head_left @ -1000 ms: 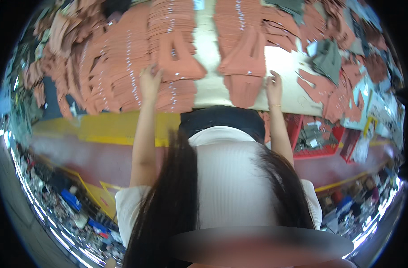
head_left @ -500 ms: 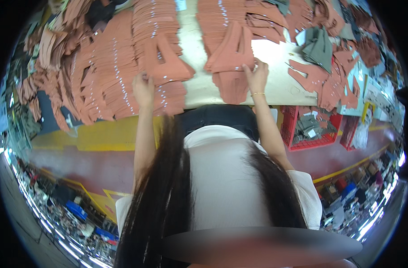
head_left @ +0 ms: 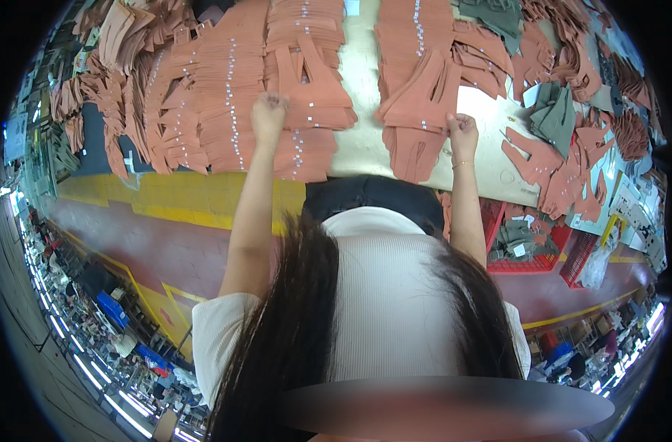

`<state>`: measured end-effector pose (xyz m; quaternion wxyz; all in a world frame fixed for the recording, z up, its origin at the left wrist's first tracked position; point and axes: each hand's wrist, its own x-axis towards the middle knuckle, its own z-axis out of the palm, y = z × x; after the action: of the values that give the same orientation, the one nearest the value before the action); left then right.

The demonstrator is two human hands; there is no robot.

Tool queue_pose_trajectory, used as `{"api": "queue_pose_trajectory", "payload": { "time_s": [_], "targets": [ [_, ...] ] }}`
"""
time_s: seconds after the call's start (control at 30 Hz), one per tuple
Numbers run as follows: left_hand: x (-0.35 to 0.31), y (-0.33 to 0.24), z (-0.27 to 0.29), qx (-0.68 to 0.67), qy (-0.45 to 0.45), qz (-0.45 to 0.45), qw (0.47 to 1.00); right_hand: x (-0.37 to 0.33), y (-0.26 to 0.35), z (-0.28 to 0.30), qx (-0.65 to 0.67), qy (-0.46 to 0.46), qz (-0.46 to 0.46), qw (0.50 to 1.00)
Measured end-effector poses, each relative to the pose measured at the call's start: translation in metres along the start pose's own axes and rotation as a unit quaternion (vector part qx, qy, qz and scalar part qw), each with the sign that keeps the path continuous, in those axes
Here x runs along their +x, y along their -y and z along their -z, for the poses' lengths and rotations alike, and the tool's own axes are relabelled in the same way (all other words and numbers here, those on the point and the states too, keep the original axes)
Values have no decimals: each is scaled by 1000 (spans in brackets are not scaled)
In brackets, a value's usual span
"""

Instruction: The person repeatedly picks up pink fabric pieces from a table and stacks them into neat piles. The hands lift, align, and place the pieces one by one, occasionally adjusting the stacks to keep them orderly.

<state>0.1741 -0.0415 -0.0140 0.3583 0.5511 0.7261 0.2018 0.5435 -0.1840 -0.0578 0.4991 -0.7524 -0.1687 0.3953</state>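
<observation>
Two coral cut fabric pieces lie on the table in front of me, each with an opening between narrow strips. My left hand (head_left: 266, 124) is at the left edge of the left fabric piece (head_left: 322, 93), fingers curled together and their tips slightly blurred. This piece rests on a fanned stack of coral fabric (head_left: 306, 156) with small white labels. My right hand (head_left: 463, 137) pinches the right edge of the right fabric piece (head_left: 423, 97). More coral fabric (head_left: 415, 153) hangs down below that piece toward the table's front edge.
Long labelled rows of coral pieces (head_left: 229, 81) cover the left side. Dark green fabric (head_left: 553, 118) and loose coral cuttings (head_left: 535, 158) lie on the right. A red crate (head_left: 526, 264) holding green fabric stands below the table's front edge at right.
The whole view has shifted, so table and fabric sit further right. My left hand has risen slightly along its piece's edge. My right hand stays at the right piece's edge, fingers more closed.
</observation>
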Motion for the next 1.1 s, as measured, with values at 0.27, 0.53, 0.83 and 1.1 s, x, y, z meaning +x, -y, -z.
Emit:
{"api": "queue_pose_trajectory", "payload": {
  "time_s": [0.27,0.53,0.83,1.1],
  "targets": [
    [-5,-2,3,153,-69,-127,978,2,4,-2,-163,7,60,985],
    [0,-61,8,-101,44,-87,990,-10,53,-4,-20,48,51,997],
    [67,-123,0,-299,77,-112,944,-18,89,4,18,50,133,990],
    [61,-33,21,24,4,-72,997,-48,140,-21,89,183,67,977]
  ]
}}
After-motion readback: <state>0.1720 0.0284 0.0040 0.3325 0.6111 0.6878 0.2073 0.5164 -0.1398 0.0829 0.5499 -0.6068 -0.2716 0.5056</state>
